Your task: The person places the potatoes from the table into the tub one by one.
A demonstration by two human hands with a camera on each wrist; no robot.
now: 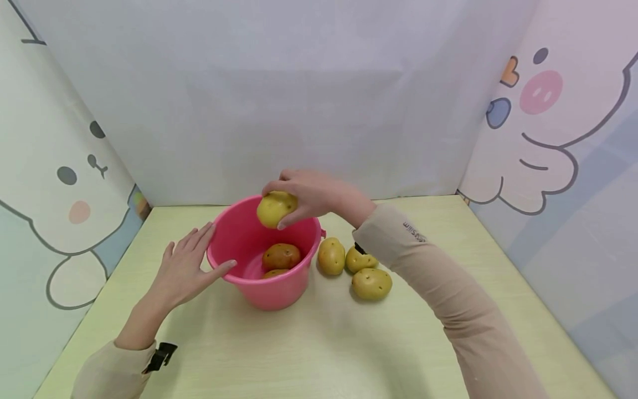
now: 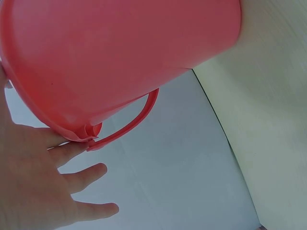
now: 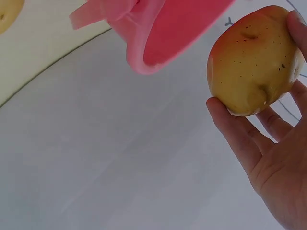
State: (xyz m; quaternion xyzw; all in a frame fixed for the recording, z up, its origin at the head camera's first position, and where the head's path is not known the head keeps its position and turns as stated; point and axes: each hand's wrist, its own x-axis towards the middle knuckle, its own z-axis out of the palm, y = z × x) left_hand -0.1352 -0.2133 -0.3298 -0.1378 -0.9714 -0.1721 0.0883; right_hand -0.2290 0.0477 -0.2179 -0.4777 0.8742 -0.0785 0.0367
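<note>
From where I stand, the person's right hand (image 1: 314, 194) holds a yellow potato (image 1: 274, 210) in the air over the mouth of a pink bucket (image 1: 271, 296), fingers and thumb clamped on its sides. The left hand (image 1: 186, 266) is at the bucket's left side with its fingers straight and spread apart, some of them touching the rim; the thumb reaches over the near edge. Close to those fingers, a curved handle (image 2: 129, 127) hangs from the rim.

Inside the bucket I can see a brownish potato (image 1: 281, 256) and, nearer the front wall, part of a second potato (image 1: 275, 273). Just right of the bucket, three more lie on the pale table (image 1: 279, 354): an upright-looking oval potato (image 1: 331, 256), a partly covered potato (image 1: 361, 260) by the right cuff, and a front potato (image 1: 371, 284).

Both sleeves (image 1: 448, 288) are beige. A white sheet (image 1: 299, 83) hangs behind, with cartoon animals on the side walls (image 1: 75, 177).
</note>
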